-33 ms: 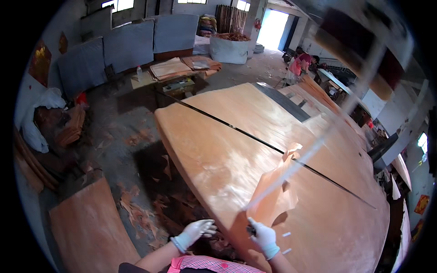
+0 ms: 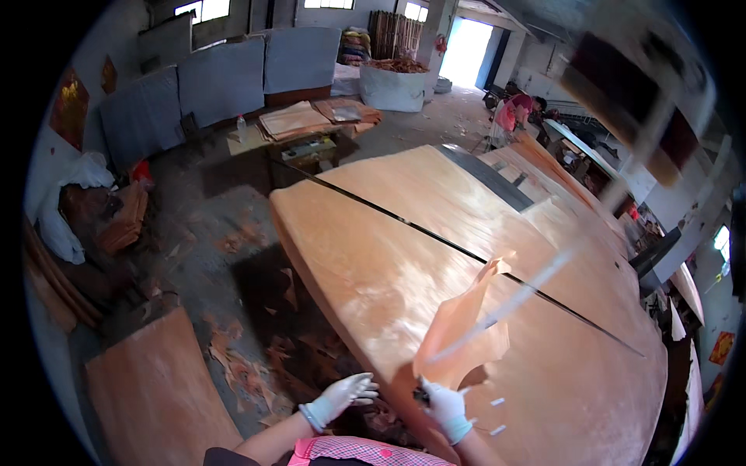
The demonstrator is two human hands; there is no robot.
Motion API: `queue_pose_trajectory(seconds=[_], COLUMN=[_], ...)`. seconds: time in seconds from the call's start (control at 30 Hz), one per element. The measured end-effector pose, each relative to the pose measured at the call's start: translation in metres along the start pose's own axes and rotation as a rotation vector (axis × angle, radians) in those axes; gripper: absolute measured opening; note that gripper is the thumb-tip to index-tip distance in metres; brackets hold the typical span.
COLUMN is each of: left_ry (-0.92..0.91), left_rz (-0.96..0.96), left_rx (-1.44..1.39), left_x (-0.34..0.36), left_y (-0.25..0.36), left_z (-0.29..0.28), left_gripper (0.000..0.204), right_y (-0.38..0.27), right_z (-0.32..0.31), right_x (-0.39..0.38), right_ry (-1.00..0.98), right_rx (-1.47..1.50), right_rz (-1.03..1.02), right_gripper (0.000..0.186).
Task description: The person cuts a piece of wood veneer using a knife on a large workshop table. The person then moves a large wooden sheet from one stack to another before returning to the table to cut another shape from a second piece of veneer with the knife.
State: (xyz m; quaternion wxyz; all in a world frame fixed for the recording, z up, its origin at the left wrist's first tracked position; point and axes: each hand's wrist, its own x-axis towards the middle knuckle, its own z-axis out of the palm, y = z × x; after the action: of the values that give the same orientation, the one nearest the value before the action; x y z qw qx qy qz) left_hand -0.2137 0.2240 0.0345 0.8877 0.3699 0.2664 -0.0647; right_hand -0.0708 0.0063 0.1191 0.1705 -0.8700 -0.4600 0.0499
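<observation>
My left hand (image 2: 343, 396), white-gloved with fingers apart, is beside the near-left edge of a big stack of pale orange wood veneer sheets (image 2: 357, 248), holding nothing. My right hand (image 2: 441, 405), also gloved, grips a small dark tool (image 2: 422, 394) I cannot make out, at the base of a loose, raised veneer piece (image 2: 458, 326) with ragged edges. Small white strips (image 2: 497, 402) lie right of that hand. A long black straight bar (image 2: 404, 219) crosses the stack diagonally, and a blurred pale rod (image 2: 528, 287) slants above the torn piece.
A co-worker (image 2: 513, 113) bends at a far bench. Behind are a low table (image 2: 249, 144) with veneer, a bulk sack (image 2: 391, 92) and grey covered panels (image 2: 217, 81). A veneer sheet (image 2: 148, 380) lies at lower left, scraps (image 2: 229, 365) on the floor. A blurred hanging fixture (image 2: 629, 101) is at upper right.
The raised veneer piece has shifted slightly down and left, with my right hand a little lower. The view has shifted slightly; my left hand stays beside the edge.
</observation>
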Motion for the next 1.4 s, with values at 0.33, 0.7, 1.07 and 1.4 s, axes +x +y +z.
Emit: queue_pose_trajectory(seconds=[0.33,0.7,1.07,1.4], left_ry=[0.342,0.751,1.277,0.864], left_rz=[0.394,0.548,0.337,0.683], left_rx=[0.401,0.632,1.421,1.702], left_x=[-0.020,-0.009,-0.013,0.175], left_y=[0.127,0.337,0.554,0.820], left_z=[-0.148,-0.354,-0.496,-0.597], left_gripper=[0.023,0.026,0.034,0.040], right_y=[-0.200,-0.236,-0.284,-0.284], right_z=[0.104,0.187,0.245,0.268], right_x=[0.140,0.366,0.696,0.838], right_ry=[-0.409,-0.015,-0.119,0.302], right_rx=[0.136,0.563,1.392,0.952], right_rz=[-0.341,-0.215,0.408,0.477], right_gripper=[0.074,0.035,0.028,0.026])
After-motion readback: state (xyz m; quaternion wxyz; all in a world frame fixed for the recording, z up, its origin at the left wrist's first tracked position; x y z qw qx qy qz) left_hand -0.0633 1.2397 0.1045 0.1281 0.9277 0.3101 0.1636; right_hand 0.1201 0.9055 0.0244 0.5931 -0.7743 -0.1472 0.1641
